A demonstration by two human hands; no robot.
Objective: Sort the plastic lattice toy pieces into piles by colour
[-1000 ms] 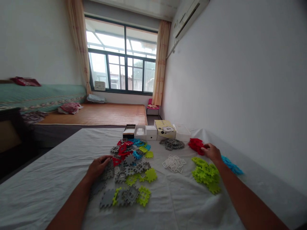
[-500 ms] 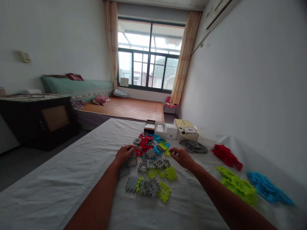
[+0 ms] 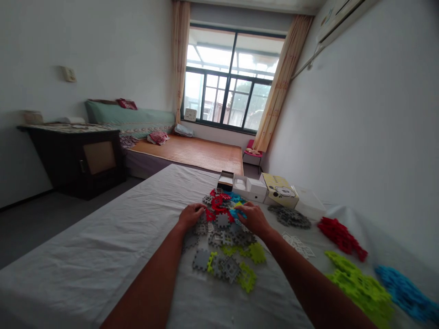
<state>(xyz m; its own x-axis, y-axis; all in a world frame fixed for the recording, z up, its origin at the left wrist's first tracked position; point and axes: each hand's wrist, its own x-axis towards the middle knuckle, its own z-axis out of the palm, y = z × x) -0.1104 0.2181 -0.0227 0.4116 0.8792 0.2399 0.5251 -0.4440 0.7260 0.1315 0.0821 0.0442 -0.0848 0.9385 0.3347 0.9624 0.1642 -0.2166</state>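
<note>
A mixed heap of flat interlocking tiles (image 3: 224, 237) in grey, red, blue and lime lies on a white sheet (image 3: 130, 246). My left hand (image 3: 190, 214) rests palm down on the heap's left edge, fingers curled over grey and red tiles. My right hand (image 3: 251, 218) lies on the heap's far right side, its fingertips pinched on a blue tile (image 3: 235, 212). Sorted piles sit to the right: grey (image 3: 290, 216), white (image 3: 299, 246), red (image 3: 340, 235), lime (image 3: 360, 286) and blue (image 3: 404, 297).
Small open and shut boxes (image 3: 270, 189) line the far edge of the sheet. A dark cabinet (image 3: 78, 160) stands at the left, with a low bed platform (image 3: 188, 152) and a window behind. A white wall runs close along the right.
My right hand left the red pile at the far right, crossed to the mixed heap and closed on a blue tile. The view swung left; my left hand stayed on the heap.
</note>
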